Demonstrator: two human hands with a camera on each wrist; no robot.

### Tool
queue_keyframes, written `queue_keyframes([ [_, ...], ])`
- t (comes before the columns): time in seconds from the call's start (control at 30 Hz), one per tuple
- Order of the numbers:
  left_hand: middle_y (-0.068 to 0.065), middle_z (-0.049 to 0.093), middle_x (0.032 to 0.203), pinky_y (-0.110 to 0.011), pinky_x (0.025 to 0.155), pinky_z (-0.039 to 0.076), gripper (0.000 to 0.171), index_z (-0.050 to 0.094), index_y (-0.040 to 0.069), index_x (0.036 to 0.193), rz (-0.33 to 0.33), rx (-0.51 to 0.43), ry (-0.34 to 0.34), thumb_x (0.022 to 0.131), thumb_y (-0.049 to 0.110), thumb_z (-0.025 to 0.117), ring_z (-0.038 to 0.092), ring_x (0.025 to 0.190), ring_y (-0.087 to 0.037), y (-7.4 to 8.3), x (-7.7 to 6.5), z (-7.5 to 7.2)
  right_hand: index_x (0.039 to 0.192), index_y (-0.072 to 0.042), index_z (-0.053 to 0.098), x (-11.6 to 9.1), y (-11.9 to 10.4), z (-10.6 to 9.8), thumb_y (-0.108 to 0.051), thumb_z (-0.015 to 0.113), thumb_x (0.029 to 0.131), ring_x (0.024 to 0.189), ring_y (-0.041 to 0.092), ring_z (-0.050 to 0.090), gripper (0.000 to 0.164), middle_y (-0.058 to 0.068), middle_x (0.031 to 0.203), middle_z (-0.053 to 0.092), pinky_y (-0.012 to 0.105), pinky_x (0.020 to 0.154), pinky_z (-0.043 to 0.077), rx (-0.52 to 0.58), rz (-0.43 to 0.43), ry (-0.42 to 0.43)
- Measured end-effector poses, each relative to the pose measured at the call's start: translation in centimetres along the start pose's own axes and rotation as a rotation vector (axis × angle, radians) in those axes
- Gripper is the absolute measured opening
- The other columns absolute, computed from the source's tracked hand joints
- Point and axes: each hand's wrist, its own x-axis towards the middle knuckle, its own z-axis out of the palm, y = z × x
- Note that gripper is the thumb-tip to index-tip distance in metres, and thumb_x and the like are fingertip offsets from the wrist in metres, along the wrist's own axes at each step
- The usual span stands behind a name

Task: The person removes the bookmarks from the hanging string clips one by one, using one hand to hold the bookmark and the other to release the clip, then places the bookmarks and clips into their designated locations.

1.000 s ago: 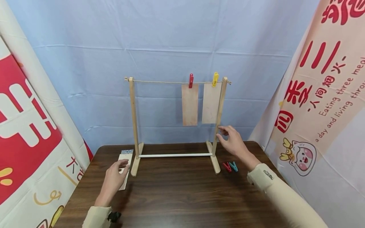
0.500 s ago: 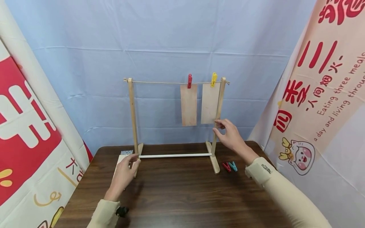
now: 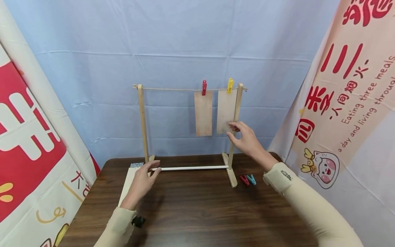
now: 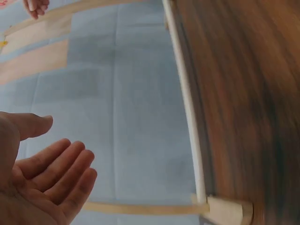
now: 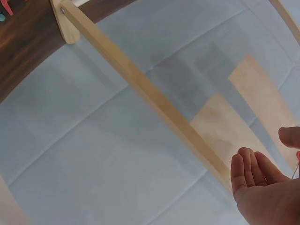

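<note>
A wooden rack [image 3: 142, 123] stands on the table with a string [image 3: 169, 89] across its top. From the string hang two thin pale cards, one [image 3: 203, 113] under a red clothespin [image 3: 204, 87], the other [image 3: 225, 106] under a yellow clothespin [image 3: 230, 85]. My right hand [image 3: 246, 138] is in front of the right post, by the lower corner of the yellow-pinned card, fingers relaxed and holding nothing. My left hand [image 3: 142, 181] hovers near the left end of the white crossbar [image 3: 191, 168]. Its palm is bare in the left wrist view, fingers loosely bent.
A loose red clothespin [image 3: 244, 180] and a blue one [image 3: 251, 179] lie right of the rack. At the left, partly behind my left hand, lie a white card [image 3: 127, 187] and a blue-patterned piece [image 3: 137, 165]. Cloth hangs behind and at both sides.
My left hand has moved right and slightly up, from over the white card to the crossbar's left end. My right hand has risen and shifted left toward the hanging cards. The pinned cards stay put.
</note>
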Motion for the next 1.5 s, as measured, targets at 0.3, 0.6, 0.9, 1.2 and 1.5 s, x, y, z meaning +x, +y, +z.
queue_keyframes([
  [0.3,-0.008,0.071,0.138,-0.052,0.103,0.055,0.038,0.067,0.013,0.144,0.060,-0.048,-0.024,0.108,0.026,0.069,0.069,0.123,-0.029,1.2,1.4,-0.1,0.138,0.007,0.064,1.4,-1.1,-0.5,-0.011,0.075,0.102,0.113,0.038,0.065,0.042,0.025,0.129,0.067,0.055,0.100,0.053,0.003,-0.057,0.012],
  [0.6,-0.009,0.074,0.133,-0.052,0.102,0.056,0.040,0.066,0.014,0.144,0.083,-0.060,-0.033,0.107,0.028,0.070,0.070,0.120,-0.028,3.1,2.7,0.3,0.138,0.008,0.063,2.9,-1.7,-0.9,-0.009,0.075,0.102,0.115,0.038,0.064,0.042,0.025,0.130,0.066,0.056,0.102,0.053,0.018,-0.072,0.001],
  [0.9,-0.009,0.070,0.139,-0.051,0.100,0.057,0.040,0.065,0.015,0.146,0.106,-0.056,-0.056,0.108,0.026,0.069,0.069,0.122,-0.029,4.7,3.8,0.6,0.139,0.007,0.063,3.9,-2.4,-1.1,-0.011,0.074,0.103,0.117,0.038,0.064,0.042,0.024,0.132,0.066,0.054,0.104,0.052,0.016,-0.076,0.002],
  [1.2,-0.006,0.068,0.144,-0.049,0.108,0.053,0.039,0.066,0.016,0.146,0.128,-0.074,-0.051,0.109,0.028,0.068,0.065,0.130,-0.033,5.2,4.6,1.1,0.138,0.011,0.063,5.3,-3.3,-1.9,-0.007,0.075,0.101,0.115,0.041,0.063,0.043,0.028,0.131,0.066,0.055,0.102,0.052,-0.005,-0.133,0.024],
  [1.5,-0.006,0.070,0.141,-0.049,0.107,0.054,0.038,0.067,0.015,0.144,0.155,-0.070,-0.019,0.107,0.028,0.070,0.067,0.128,-0.033,5.5,5.4,2.1,0.139,0.009,0.063,6.6,-4.3,-2.8,-0.008,0.074,0.102,0.118,0.039,0.063,0.042,0.025,0.133,0.066,0.056,0.104,0.051,-0.017,-0.161,0.041],
])
